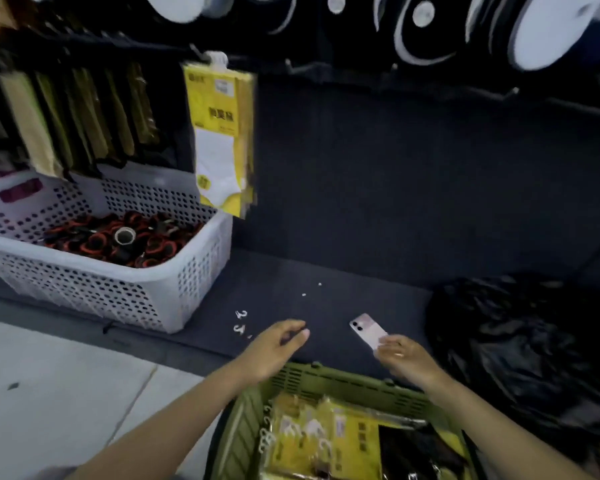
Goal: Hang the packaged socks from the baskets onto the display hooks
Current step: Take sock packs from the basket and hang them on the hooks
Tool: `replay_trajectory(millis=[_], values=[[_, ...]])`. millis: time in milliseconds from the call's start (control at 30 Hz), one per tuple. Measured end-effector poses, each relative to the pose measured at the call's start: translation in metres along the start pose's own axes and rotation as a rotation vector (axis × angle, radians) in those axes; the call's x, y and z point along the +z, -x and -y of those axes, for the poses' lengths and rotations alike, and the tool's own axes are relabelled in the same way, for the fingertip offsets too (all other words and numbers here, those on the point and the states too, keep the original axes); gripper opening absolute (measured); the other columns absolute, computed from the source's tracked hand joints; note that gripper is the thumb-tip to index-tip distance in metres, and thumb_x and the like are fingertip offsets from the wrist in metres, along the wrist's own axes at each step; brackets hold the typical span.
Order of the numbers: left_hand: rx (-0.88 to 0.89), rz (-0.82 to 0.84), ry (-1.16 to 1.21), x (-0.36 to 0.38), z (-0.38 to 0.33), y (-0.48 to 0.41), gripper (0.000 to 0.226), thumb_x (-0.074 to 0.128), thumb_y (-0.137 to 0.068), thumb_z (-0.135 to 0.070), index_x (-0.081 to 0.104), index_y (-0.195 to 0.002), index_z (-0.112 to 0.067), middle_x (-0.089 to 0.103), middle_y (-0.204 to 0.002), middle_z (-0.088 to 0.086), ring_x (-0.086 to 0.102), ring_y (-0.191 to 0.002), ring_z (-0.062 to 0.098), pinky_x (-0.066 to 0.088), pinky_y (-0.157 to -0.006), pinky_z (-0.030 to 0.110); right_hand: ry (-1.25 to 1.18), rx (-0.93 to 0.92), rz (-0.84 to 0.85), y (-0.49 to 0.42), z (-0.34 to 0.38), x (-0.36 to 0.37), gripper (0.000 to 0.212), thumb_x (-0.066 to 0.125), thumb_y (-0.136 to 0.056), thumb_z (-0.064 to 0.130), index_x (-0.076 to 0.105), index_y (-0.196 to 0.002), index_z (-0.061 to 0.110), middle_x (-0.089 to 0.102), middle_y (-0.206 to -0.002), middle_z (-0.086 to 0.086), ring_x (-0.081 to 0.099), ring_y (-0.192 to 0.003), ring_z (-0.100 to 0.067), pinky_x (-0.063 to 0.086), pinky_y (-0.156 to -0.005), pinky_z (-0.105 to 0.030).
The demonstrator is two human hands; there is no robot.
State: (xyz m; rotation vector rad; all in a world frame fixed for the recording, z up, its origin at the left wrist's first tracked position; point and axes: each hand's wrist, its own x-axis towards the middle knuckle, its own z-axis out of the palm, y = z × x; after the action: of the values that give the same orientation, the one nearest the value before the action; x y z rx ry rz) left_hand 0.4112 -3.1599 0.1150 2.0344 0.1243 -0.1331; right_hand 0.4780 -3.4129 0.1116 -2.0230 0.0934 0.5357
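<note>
Socks hang on dark panel above felt shelf; pale floor left. Your left hand loose, empty; right hand touches phone, grip unclear.

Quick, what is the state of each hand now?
Left hand: open, loosely curled, holding nothing.
Right hand: pinches the end of the pink rectangular smartphone.

Bare forearms; left hand, right hand bare, ungloved, motion-blurred.
</note>
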Motion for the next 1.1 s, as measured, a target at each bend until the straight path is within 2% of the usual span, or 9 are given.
replay_trajectory(millis=[100, 200, 333, 433, 533, 633, 767, 933, 1100], values=[[-0.086, 0.167, -0.049, 0.057, 0.024, 0.011, 0.042, 0.048, -0.098, -0.032, 0.049, -0.134, -0.011, 0.057, -0.132, 0.003, 0.054, -0.111, 0.009, 0.041, -0.083, 0.005, 0.118, 0.056, -0.035, 0.012, -0.056, -0.018, 0.038, 0.071, -0.084, 0.010, 0.056, -0.118, -0.002, 0.062, -0.117, -0.021, 0.059, -0.098, -0.021, 0.045, -0.077, -0.024], [-0.184, 0.260, -0.067, 0.101, 0.049, 0.020, 0.050, 0.047, -0.098, -0.038, 0.041, -0.140, -0.012, 0.048, -0.142, 0.004, 0.049, -0.122, 0.013, 0.041, -0.093, 0.015, 0.156, 0.120, -0.037, 0.017, -0.091, -0.025, 0.039, 0.073, -0.083, 0.016, 0.058, -0.116, 0.001, 0.061, -0.118, -0.017, 0.059, -0.106, -0.026, 0.045, -0.088, -0.030], [-0.424, 0.224, 0.047, 0.136, 0.073, 0.029, 0.068, 0.047, -0.097, -0.041, 0.015, -0.151, -0.017, 0.022, -0.156, 0.005, 0.043, -0.128, 0.016, 0.041, -0.082, 0.009, 0.260, 0.093, -0.033, 0.017, -0.126, -0.030, 0.034, 0.076, -0.080, 0.017, 0.061, -0.109, 0.007, 0.058, -0.126, -0.017, 0.060, -0.107, -0.024, 0.042, -0.081, -0.006], [-0.549, 0.263, 0.025, 0.151, 0.087, 0.037, 0.080, 0.048, -0.094, -0.048, 0.004, -0.152, -0.015, 0.016, -0.159, 0.007, 0.030, -0.140, 0.024, 0.032, -0.105, 0.026, 0.474, 0.135, 0.130, 0.022, -0.153, -0.034, 0.071, 0.075, -0.080, 0.036, 0.042, -0.139, 0.016, 0.039, -0.143, -0.007, 0.040, -0.132, -0.022, 0.036, -0.104, -0.025], [-0.594, 0.214, 0.089, 0.156, 0.091, 0.042, 0.088, 0.059, -0.089, -0.045, 0.005, -0.152, -0.013, 0.022, -0.157, 0.009, 0.030, -0.140, 0.027, 0.031, -0.107, 0.032, 0.615, 0.077, 0.140, 0.024, -0.166, -0.031, 0.078, 0.076, -0.077, 0.043, 0.038, -0.141, 0.022, 0.039, -0.144, -0.004, 0.034, -0.134, -0.022, 0.032, -0.109, -0.030], [-0.583, 0.088, 0.120, 0.156, 0.085, 0.044, 0.085, 0.073, -0.082, -0.033, 0.024, -0.146, -0.008, 0.048, -0.138, 0.012, 0.054, -0.115, 0.023, 0.046, -0.085, 0.025, 0.679, 0.019, 0.101, 0.024, -0.166, -0.029, 0.077, 0.075, -0.076, 0.046, 0.039, -0.140, 0.023, 0.040, -0.144, -0.003, 0.033, -0.135, -0.022, 0.031, -0.109, -0.030], [-0.575, 0.021, 0.228, 0.156, 0.079, 0.043, 0.077, 0.080, -0.075, -0.031, 0.039, -0.136, -0.008, 0.057, -0.098, -0.005, 0.055, -0.074, 0.003, 0.044, -0.045, 0.008, 0.673, -0.034, 0.096, 0.020, -0.159, -0.024, 0.078, 0.072, -0.075, 0.053, 0.038, -0.140, 0.027, 0.042, -0.144, 0.000, 0.036, -0.133, -0.022, 0.032, -0.108, -0.032], [-0.428, 0.001, 0.154, 0.154, 0.073, 0.044, 0.073, 0.075, -0.078, -0.037, 0.044, -0.137, -0.008, 0.055, -0.131, 0.008, 0.053, -0.119, 0.021, 0.045, -0.096, 0.029, 0.548, -0.152, 0.230, 0.016, -0.141, -0.001, 0.089, 0.074, -0.073, 0.054, 0.029, -0.146, 0.030, 0.033, -0.152, 0.004, 0.031, -0.139, -0.019, 0.029, -0.113, -0.040], [-0.292, -0.022, 0.135, 0.154, 0.070, 0.054, 0.070, 0.075, -0.078, -0.038, 0.048, -0.136, -0.008, 0.055, -0.134, 0.005, 0.050, -0.126, 0.021, 0.041, -0.106, 0.040, 0.594, -0.161, 0.262, 0.007, -0.126, 0.014, 0.090, 0.082, -0.066, 0.048, 0.037, -0.140, 0.023, 0.044, -0.141, 0.002, 0.041, -0.130, -0.020, 0.036, -0.108, -0.040]])
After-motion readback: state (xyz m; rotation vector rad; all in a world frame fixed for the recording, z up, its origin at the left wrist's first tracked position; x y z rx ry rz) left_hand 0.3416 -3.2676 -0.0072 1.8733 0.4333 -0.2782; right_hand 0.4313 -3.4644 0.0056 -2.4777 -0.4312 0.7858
